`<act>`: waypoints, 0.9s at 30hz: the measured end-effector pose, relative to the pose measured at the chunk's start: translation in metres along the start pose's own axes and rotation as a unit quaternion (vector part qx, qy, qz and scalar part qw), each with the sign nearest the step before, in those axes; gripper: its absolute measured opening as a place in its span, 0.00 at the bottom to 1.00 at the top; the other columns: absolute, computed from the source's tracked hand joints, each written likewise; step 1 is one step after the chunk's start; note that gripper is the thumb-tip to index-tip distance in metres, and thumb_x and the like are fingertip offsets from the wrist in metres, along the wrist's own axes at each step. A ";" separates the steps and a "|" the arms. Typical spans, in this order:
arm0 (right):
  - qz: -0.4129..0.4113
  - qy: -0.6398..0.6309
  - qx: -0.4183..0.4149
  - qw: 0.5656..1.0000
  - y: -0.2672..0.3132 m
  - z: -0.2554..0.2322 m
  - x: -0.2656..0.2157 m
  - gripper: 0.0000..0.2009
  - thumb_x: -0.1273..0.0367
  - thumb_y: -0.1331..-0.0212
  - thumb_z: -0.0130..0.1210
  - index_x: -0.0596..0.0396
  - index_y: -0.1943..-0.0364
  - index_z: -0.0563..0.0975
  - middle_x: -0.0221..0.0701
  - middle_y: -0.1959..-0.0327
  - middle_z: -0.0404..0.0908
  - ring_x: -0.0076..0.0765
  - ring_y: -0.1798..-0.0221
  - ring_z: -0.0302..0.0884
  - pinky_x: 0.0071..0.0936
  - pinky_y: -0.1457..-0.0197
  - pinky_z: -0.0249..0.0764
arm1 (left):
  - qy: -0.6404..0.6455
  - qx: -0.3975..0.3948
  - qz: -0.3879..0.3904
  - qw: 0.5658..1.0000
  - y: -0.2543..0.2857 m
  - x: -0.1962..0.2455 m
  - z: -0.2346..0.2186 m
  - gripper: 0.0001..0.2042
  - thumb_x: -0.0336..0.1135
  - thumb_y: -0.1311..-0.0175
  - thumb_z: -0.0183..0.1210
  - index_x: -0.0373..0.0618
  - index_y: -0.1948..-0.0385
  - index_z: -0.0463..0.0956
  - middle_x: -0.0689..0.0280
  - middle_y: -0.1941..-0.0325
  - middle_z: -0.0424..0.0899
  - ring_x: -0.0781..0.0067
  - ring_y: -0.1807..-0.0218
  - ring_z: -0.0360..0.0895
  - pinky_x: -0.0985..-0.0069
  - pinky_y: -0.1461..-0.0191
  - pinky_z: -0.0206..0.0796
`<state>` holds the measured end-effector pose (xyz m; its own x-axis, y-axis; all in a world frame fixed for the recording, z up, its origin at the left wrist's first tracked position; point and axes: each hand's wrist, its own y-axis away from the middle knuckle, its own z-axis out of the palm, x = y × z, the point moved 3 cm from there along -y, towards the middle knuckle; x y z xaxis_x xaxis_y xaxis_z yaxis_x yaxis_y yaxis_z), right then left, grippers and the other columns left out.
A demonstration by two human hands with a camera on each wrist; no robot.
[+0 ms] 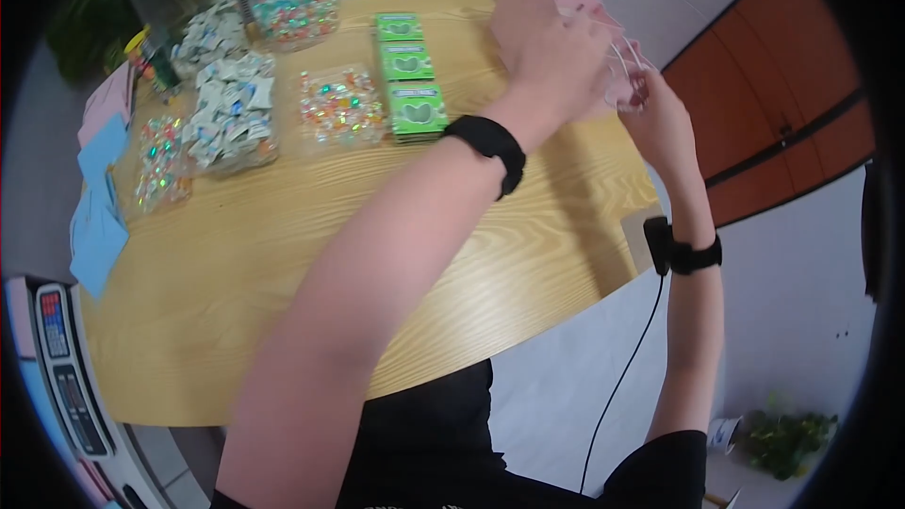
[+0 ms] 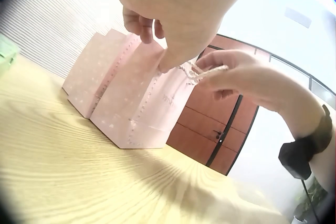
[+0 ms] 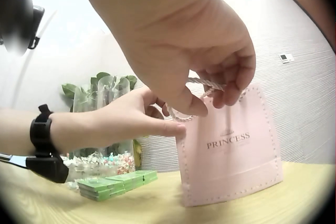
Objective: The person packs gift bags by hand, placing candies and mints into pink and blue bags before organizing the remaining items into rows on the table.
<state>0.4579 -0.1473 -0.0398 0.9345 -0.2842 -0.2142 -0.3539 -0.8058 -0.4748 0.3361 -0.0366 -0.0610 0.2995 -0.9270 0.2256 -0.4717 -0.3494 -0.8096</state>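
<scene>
Pink paper gift bags (image 2: 134,95) stand upright, close together, at the far right of the table. The front gift bag (image 3: 231,163) has PRINCESS printed on its face and a white twisted rope handle (image 3: 211,84). My left hand (image 1: 566,61) is over the bag tops, fingers bent down and thumb against the front bag's upper side edge, gripping it there. With bent fingers and thumb, my right hand (image 1: 663,127) pinches the rope handle just above the bag's opening. The right hand partly covers the bag's top edge in the right wrist view.
Green boxes (image 1: 412,66) lie in a row left of the bags. Further left are packs of shiny wrapped candies (image 1: 341,108), a tub of white packets (image 1: 231,118) and a tub of colourful candies (image 1: 297,5). Blue paper pieces (image 1: 97,236) lie along the left edge.
</scene>
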 end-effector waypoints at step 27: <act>-0.003 0.188 -0.141 0.972 0.026 0.038 -0.048 0.19 0.56 0.42 0.60 0.53 0.53 0.78 0.38 0.49 0.79 0.51 0.52 0.80 0.40 0.53 0.76 | 0.024 -0.248 -0.134 0.959 0.130 -0.141 -0.287 0.12 0.38 0.39 0.59 0.43 0.58 0.80 0.63 0.59 0.83 0.66 0.57 0.79 0.71 0.54 0.71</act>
<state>0.4029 -0.1346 -0.0744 0.9028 -0.4064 0.1404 -0.3737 -0.9031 -0.2115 -0.0059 0.0100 -0.0425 0.4320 -0.7963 0.4234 -0.7235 -0.5862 -0.3644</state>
